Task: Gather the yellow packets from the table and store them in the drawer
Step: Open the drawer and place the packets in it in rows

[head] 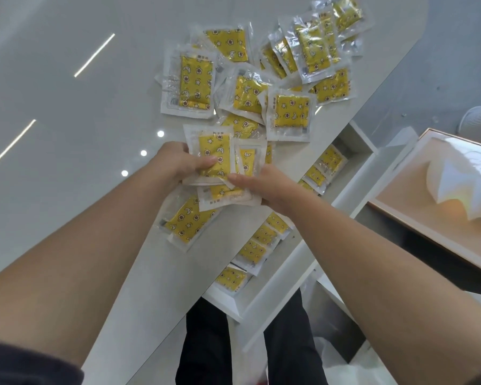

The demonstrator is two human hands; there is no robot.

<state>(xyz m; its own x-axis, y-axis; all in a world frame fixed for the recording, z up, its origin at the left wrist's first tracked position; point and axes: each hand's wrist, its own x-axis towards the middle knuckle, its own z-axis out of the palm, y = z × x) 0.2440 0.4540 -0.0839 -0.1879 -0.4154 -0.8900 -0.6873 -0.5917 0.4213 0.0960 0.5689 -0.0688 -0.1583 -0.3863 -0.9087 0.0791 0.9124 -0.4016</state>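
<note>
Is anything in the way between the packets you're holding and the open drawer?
Nothing visible. The left hand and right hand grip the stack at the table edge; the drawer is open just beyond it, with only packets lying inside.

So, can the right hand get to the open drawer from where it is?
Probably yes. The right hand, holding packets with the left hand, sits at the table edge directly beside the drawer, with nothing between them.

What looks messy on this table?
The yellow packets lie in a jumbled heap on the table, overlapping and tilted every way, while those in the drawer sit lined up. Nothing looks torn or spilled.
</note>
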